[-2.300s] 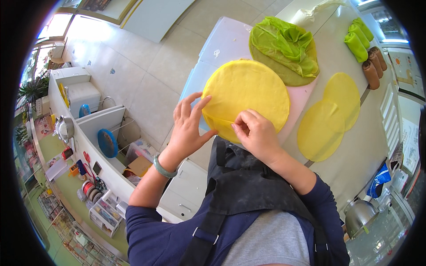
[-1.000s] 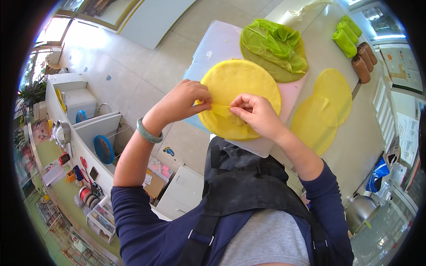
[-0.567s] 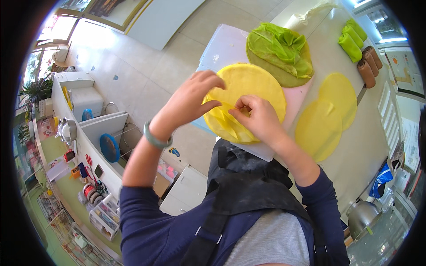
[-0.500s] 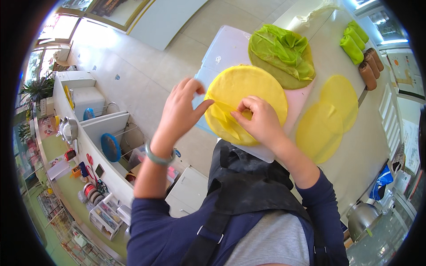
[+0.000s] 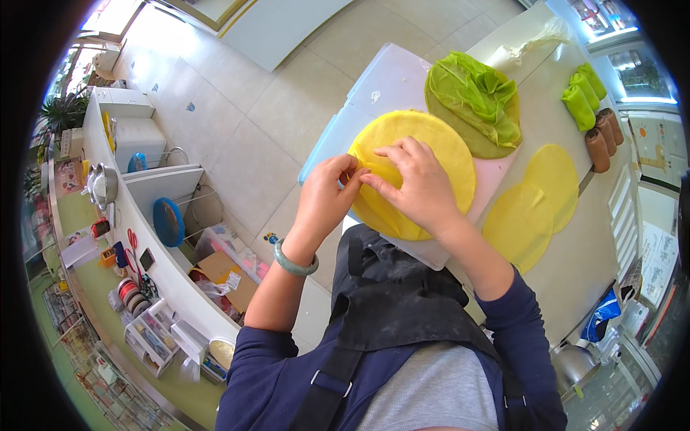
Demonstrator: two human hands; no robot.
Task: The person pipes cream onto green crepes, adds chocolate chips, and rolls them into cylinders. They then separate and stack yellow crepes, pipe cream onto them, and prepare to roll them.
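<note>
A stack of thin round yellow sheets point(image 5: 438, 144) lies on a white cutting board point(image 5: 392, 82). My left hand point(image 5: 327, 197) pinches the near left edge of the top sheet between thumb and fingers; a green bangle is on that wrist. My right hand point(image 5: 417, 183) rests on the sheet beside it, its fingertips meeting the left hand's at the edge. The near part of the stack is hidden under both hands.
A crumpled green sheet point(image 5: 478, 100) lies on a round green stack behind the yellow one. Two separate yellow rounds point(image 5: 535, 205) lie to the right on the counter. Green rolls point(image 5: 586, 97) and brown rolls point(image 5: 602, 140) sit at the far right. Shelves with clutter point(image 5: 144, 237) stand at left.
My left hand has moved from spread over the stack's left rim to a pinch at its near edge. My right hand has stayed on the sheet, shifting slightly.
</note>
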